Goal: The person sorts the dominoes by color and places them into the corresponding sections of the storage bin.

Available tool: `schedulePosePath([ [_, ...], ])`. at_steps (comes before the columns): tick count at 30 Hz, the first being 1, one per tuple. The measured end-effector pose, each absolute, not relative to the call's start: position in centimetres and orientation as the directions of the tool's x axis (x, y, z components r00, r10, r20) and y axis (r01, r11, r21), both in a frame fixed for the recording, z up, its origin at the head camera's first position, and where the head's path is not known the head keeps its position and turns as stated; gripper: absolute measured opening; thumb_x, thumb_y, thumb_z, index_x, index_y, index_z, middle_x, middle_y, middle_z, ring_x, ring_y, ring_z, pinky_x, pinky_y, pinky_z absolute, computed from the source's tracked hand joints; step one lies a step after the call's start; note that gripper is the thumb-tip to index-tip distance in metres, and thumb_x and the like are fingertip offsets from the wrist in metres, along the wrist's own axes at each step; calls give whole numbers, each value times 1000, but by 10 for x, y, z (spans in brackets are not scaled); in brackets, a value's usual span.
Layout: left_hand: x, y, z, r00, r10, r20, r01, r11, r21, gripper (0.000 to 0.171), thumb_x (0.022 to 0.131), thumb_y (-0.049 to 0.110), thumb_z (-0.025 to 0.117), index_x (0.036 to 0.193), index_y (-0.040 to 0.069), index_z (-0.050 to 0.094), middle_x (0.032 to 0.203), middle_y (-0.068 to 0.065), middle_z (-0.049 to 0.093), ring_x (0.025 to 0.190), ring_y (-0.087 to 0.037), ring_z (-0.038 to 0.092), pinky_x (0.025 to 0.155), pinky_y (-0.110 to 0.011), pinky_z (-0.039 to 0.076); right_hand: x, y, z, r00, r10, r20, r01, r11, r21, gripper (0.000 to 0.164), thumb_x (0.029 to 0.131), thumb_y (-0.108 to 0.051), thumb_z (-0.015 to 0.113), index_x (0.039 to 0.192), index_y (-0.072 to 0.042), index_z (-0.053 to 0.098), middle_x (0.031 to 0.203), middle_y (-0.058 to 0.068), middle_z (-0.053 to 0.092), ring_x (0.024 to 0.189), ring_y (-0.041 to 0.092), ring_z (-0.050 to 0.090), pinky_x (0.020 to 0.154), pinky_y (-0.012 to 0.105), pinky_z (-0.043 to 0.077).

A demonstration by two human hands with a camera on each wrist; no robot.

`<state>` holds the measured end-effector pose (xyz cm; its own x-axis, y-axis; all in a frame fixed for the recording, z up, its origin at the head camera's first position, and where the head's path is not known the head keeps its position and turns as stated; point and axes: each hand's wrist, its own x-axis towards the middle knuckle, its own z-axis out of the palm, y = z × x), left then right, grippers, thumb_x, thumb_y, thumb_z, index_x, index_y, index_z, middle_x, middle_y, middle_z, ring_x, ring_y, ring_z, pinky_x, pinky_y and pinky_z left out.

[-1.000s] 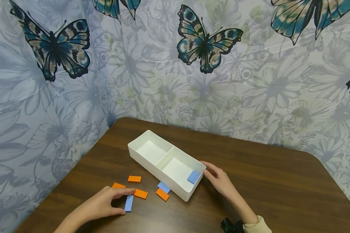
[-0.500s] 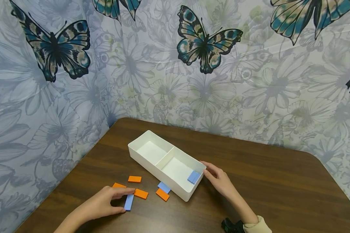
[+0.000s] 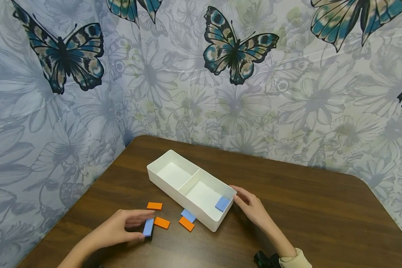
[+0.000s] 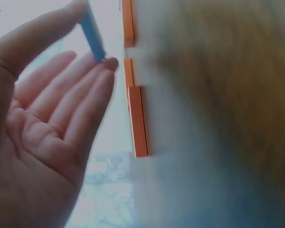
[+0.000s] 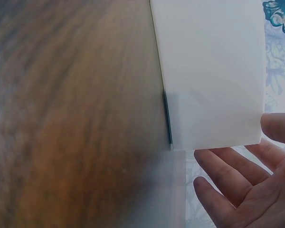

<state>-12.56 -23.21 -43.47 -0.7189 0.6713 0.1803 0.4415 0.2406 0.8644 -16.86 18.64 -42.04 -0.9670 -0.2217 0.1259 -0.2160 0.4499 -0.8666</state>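
Note:
My left hand [image 3: 117, 229] pinches a blue rectangular block [image 3: 148, 227] between thumb and fingertips, just above the table. In the left wrist view the same blue block [image 4: 92, 35] spans from the thumb to the fingertips. My right hand [image 3: 252, 208] holds the right-hand corner of a white two-compartment box [image 3: 174, 193], thumb on the end wall. Blue pieces [image 3: 222, 203] lie in the box's right compartment; whether one or two is unclear. Orange blocks [image 3: 162, 223] lie flat beside the left hand.
Against the box's near side lie a blue block [image 3: 188, 214] and an orange block [image 3: 187, 224]. Another orange block [image 3: 154, 206] lies farther back. The brown table [image 3: 305, 201] meets a butterfly-patterned cloth [image 3: 187, 93] behind. A black device [image 3: 266, 259] sits by the right sleeve.
The left hand has lifted the blue block off the table, tilting it slightly. The orange block near its knuckles is now hidden in the head view. The right hand and box stay still.

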Motion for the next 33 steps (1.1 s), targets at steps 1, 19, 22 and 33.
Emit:
schedulePosePath([
  [1,-127,-232,-433,-723,667,180,437,240,867,59,84,19,71,132,-6,47,126,-22,53,112,-19,55,85,-31,48,-169,187,-420,-967,-222,127,-217,451,-865,37,95,-17,57,131,-12,55,124,12,57,110,26,55,89,45,45],
  [19,-167,-203,-399,-726,647,233,477,230,848,55,82,15,73,129,-3,53,125,-20,55,109,-22,57,85,-38,48,-170,189,-420,-964,-229,137,-229,447,-865,37,95,-18,56,132,-10,55,124,11,57,109,25,56,87,40,46],
  [22,-179,-188,-391,-720,653,234,469,211,857,56,82,14,74,130,-3,52,126,-16,55,110,-22,56,87,-36,47,-170,189,-419,-964,-229,137,-229,451,-862,37,95,-18,57,131,-11,56,124,11,57,108,25,56,87,39,46],
  [33,-219,-123,-381,-679,706,200,453,189,871,52,83,5,71,130,-4,52,127,-16,55,106,-22,59,84,-31,49,-169,188,-420,-962,-234,137,-233,453,-861,36,95,-17,57,130,-10,56,123,10,58,107,24,56,86,34,47],
])
